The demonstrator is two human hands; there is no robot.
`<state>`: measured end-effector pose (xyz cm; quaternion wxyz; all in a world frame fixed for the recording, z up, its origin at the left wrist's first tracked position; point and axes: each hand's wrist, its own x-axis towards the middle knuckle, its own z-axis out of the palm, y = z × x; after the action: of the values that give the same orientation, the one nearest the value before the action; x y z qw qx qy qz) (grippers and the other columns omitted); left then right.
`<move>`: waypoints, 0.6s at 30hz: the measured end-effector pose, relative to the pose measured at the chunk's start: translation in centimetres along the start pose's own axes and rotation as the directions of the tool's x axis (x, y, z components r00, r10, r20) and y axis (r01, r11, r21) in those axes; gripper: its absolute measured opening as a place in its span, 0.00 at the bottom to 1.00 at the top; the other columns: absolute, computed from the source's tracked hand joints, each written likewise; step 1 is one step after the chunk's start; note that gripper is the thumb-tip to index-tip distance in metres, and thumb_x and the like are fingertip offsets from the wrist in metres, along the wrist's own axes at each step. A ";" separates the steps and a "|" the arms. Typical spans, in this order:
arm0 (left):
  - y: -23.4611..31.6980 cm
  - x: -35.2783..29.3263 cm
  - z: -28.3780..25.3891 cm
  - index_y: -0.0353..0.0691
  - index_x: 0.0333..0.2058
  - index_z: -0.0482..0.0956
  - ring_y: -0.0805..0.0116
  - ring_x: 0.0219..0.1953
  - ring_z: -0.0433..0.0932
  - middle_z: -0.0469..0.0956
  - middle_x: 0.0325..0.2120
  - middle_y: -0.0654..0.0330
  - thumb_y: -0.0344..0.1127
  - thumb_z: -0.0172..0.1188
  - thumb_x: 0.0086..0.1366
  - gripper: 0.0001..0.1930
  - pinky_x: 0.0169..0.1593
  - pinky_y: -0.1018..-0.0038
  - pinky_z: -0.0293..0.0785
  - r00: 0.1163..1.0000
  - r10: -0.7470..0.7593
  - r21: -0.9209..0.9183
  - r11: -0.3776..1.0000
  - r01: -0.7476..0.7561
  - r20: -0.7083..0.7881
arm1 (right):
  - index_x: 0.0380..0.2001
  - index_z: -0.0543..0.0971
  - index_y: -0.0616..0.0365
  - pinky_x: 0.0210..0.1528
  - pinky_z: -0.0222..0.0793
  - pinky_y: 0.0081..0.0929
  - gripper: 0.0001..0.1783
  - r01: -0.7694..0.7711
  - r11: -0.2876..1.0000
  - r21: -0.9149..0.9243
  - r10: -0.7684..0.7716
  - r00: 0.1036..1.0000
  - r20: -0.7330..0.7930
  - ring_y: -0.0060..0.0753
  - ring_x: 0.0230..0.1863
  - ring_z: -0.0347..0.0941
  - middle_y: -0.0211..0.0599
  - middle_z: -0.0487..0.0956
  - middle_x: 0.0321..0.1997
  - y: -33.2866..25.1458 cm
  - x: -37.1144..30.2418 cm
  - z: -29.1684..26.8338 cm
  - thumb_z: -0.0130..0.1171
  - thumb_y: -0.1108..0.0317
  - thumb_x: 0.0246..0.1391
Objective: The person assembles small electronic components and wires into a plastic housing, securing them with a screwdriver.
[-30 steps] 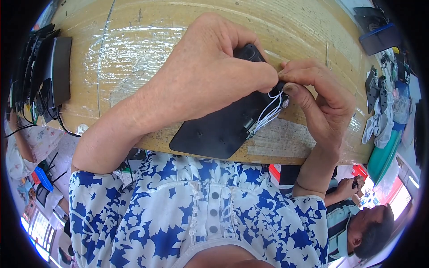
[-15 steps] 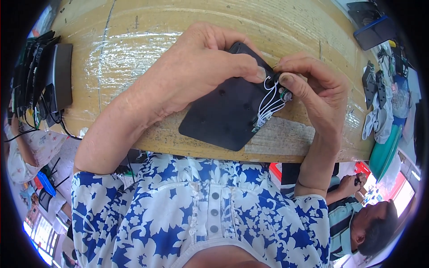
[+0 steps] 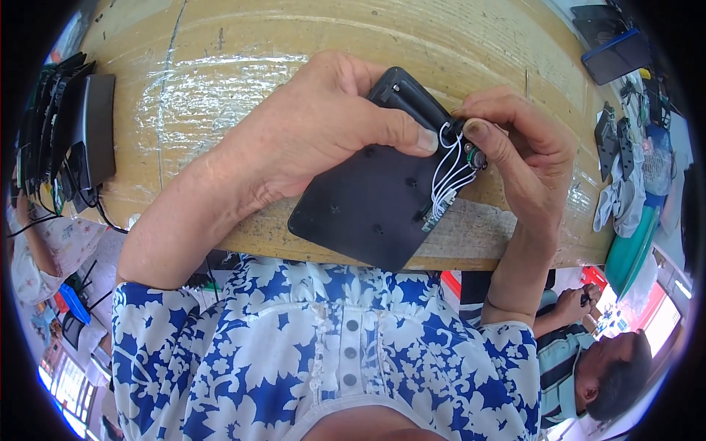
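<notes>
A flat black plastic panel point(image 3: 371, 213) lies tilted over the near edge of a wooden table point(image 3: 220, 66). My left hand point(image 3: 316, 128) grips its upper part, thumb pressed near the right edge. Thin white wires point(image 3: 450, 176) run down that edge to a small circuit board. My right hand point(image 3: 518, 151) pinches the wires and a small round component at the panel's top right corner.
A stack of black panels with cables point(image 3: 70, 136) stands at the table's left end. Dark devices point(image 3: 614, 44) and cloths point(image 3: 625, 191) lie at the far right. Another person point(image 3: 596, 353) sits low at the right, beyond the table edge.
The black panel has been turned and lifted toward me, showing more of its face. My right hand's fingers have shifted along the white wires at its corner.
</notes>
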<state>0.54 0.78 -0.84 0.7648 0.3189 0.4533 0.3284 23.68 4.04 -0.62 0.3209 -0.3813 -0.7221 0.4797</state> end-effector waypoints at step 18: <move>-0.1 -0.2 0.6 0.32 0.42 0.84 0.76 0.27 0.83 0.85 0.31 0.58 0.33 0.68 0.61 0.13 0.32 0.82 0.81 0.994 0.095 0.053 0.994 -0.093 -0.053 | 0.34 0.83 0.67 0.40 0.69 0.17 0.04 -0.069 0.996 0.061 0.070 0.997 -0.024 0.19 0.37 0.76 0.33 0.82 0.33 -0.2 -0.2 0.0 0.65 0.81 0.52</move>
<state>1.01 0.46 -0.54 0.7274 0.3498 0.4669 0.3613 23.72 3.82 -0.45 0.3246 -0.4028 -0.6895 0.5070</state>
